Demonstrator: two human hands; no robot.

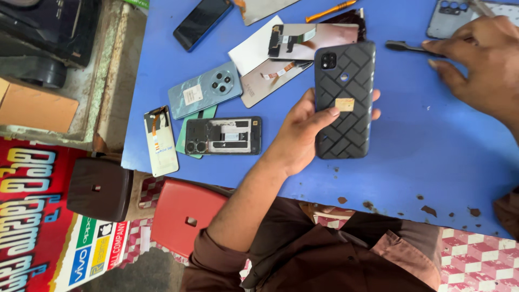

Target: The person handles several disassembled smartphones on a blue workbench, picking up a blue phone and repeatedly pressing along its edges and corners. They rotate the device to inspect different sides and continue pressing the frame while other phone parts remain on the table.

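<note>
My left hand point(303, 130) grips a black phone point(344, 100) back side up, its case patterned with a woven relief. A small gold card point(344, 104) lies on the phone's back under my thumb tip. My right hand point(481, 67) rests at the far right of the blue table point(421, 157), fingers closed on a thin black tool point(406, 47) that points left.
Left of the phone lie a light-blue phone back point(204, 89), an opened phone frame point(224, 136), a white display panel point(160, 140), two more screen panels point(311, 40), a dark phone point(203, 22), and an orange screwdriver point(330, 11). A red stool point(186, 216) and a brown stool point(100, 189) stand below.
</note>
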